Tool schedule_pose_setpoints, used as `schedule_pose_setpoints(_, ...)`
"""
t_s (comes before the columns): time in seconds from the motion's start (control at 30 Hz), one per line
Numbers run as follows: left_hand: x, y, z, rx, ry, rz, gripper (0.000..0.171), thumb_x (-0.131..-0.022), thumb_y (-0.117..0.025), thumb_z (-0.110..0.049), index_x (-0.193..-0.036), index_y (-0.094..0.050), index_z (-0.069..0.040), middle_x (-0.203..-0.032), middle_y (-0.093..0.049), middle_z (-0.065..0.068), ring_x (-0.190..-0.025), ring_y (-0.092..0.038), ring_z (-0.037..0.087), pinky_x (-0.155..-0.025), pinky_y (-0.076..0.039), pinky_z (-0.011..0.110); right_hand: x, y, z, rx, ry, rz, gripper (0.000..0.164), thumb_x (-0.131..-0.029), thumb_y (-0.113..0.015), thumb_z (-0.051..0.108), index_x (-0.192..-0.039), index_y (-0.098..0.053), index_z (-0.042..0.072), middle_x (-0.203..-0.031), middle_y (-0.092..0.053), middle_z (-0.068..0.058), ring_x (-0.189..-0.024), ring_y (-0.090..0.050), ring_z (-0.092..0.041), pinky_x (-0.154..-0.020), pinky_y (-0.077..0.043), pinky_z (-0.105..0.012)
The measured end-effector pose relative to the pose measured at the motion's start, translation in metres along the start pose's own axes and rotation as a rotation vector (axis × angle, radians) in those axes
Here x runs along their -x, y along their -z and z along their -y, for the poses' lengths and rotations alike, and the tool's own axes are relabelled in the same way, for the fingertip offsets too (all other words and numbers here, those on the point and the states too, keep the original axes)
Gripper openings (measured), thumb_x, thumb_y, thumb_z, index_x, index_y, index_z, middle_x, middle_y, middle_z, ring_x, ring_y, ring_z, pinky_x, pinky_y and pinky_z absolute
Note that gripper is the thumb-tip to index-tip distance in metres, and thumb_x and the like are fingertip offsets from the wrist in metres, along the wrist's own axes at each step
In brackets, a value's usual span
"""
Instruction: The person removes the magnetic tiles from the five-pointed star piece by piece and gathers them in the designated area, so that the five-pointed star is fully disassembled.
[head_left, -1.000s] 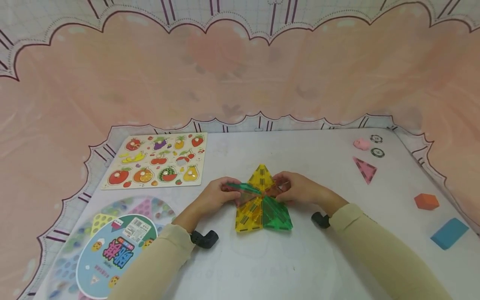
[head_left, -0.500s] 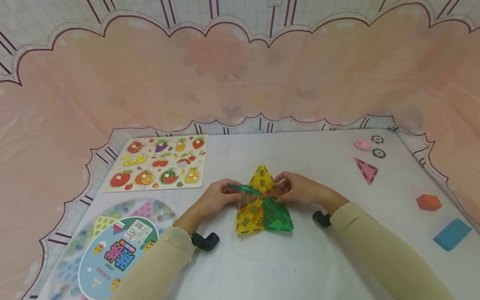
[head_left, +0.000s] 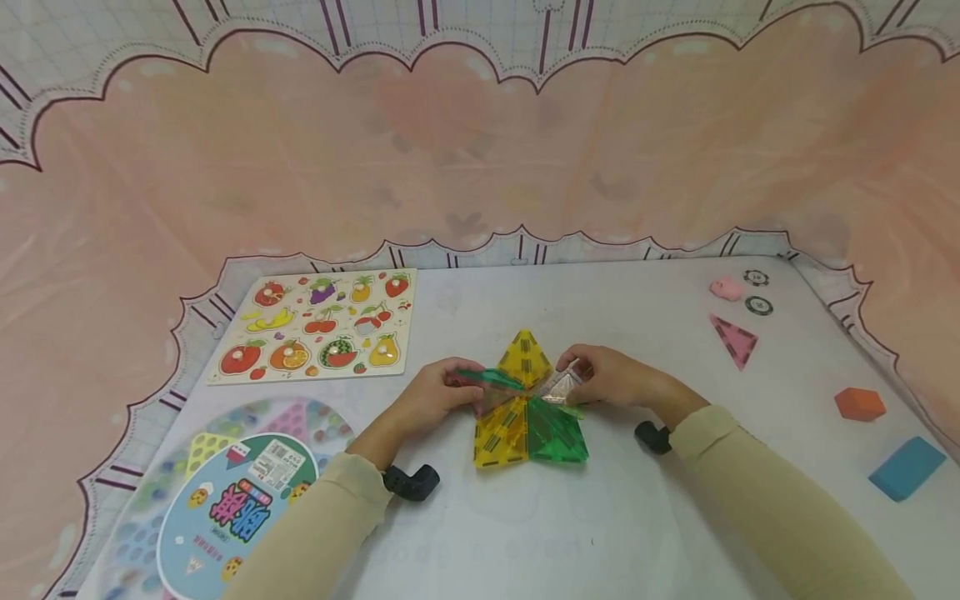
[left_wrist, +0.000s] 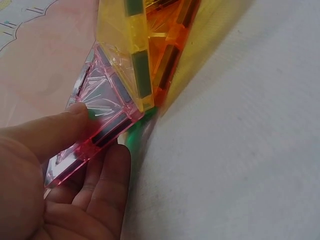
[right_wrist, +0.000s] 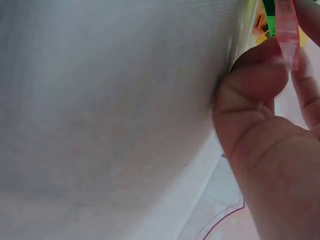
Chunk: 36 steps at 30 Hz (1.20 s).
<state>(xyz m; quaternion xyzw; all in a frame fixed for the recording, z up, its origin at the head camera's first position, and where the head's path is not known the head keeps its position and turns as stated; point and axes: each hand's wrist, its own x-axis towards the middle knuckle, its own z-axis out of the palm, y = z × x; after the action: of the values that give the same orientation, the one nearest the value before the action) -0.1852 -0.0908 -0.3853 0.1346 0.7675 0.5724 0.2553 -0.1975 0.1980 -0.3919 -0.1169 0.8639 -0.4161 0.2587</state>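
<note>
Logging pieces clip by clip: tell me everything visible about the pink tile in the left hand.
The pink tile is a glossy, clear, plastic-looking triangle with dark strips along its pink rim and fine lines in its middle. Tilted, it is pinched by the left hand, whose thumb covers part of it. Whether it touches the yellow tile alongside is unclear.

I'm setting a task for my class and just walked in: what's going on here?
Someone is handling a star-like assembly of translucent yellow, green and pink plastic triangles on a white table. Their left hand pinches a translucent pink triangular tile at its left, and their right hand pinches another pinkish tile at its right; whether that one is joined on is hard to tell. A loose pink plastic triangle lies apart to the right, beyond an orange block and a blue rectangular block.
</note>
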Motion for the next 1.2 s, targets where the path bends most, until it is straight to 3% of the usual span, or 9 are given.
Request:
schedule_pose_setpoints(0.37,0.0,-0.001,0.0,0.028,0.01,-0.001,0.03,-0.085,-0.06,-0.01,-0.114,-0.052,-0.005,-0.092,-0.061,0.018,-0.083,-0.059,0.032,-0.08,-0.045,0.039,0.001,0.0,0.001,-0.043,-0.036,-0.021,0.042,-0.073,-0.074,0.015,-0.11,-0.055,0.016,-0.088,-0.048,-0.01,-0.071,-0.048,-0.021,-0.057,-0.044,-0.03)
schedule_pose_setpoints(0.6,0.0,0.0,0.0,0.013,0.012,-0.003,0.03,-0.086,-0.06,-0.011,-0.114,-0.052,-0.006,-0.092,-0.061,0.017,-0.084,-0.059,0.031,-0.08,-0.045,0.038,0.003,0.002,-0.002,-0.07,-0.038,-0.029,0.037,-0.079,-0.067,0.009,-0.113,-0.054,0.013,-0.093,-0.059,-0.007,-0.071,-0.051,-0.021,-0.058,-0.045,-0.03)
schedule_pose_setpoints(0.8,-0.001,-0.001,0.0,0.027,0.015,0.006,0.03,-0.086,-0.06,-0.011,-0.115,-0.052,-0.007,-0.094,-0.06,0.017,-0.084,-0.059,0.031,-0.08,-0.045,0.037,0.01,0.01,-0.008,-0.163,-0.05,-0.046,0.046,-0.079,-0.068,0.017,-0.12,-0.047,0.016,-0.092,-0.06,-0.008,-0.063,-0.052,-0.021,-0.054,-0.044,-0.029)
schedule_pose_setpoints(1.03,-0.001,-0.001,-0.001,0.024,0.01,0.012,0.031,-0.086,-0.06,-0.011,-0.115,-0.052,-0.006,-0.094,-0.06,0.016,-0.084,-0.059,0.03,-0.079,-0.046,0.036,0.031,0.026,-0.018,-0.121,0.013,-0.138,0.039,-0.081,-0.066,0.022,-0.116,-0.05,0.014,-0.103,-0.052,-0.014,-0.08,-0.054,-0.024,-0.064,-0.049,-0.033)
schedule_pose_setpoints(1.2,-0.002,0.001,0.0,0.007,0.014,0.0,0.03,-0.086,-0.06,-0.012,-0.115,-0.053,-0.007,-0.093,-0.061,0.014,-0.082,-0.06,0.027,-0.077,-0.046,0.034,0.044,0.036,-0.027,-0.2,0.041,-0.197,0.039,-0.079,-0.068,0.017,-0.112,-0.05,0.007,-0.112,-0.047,-0.018,-0.086,-0.054,-0.028,-0.068,-0.05,-0.036)
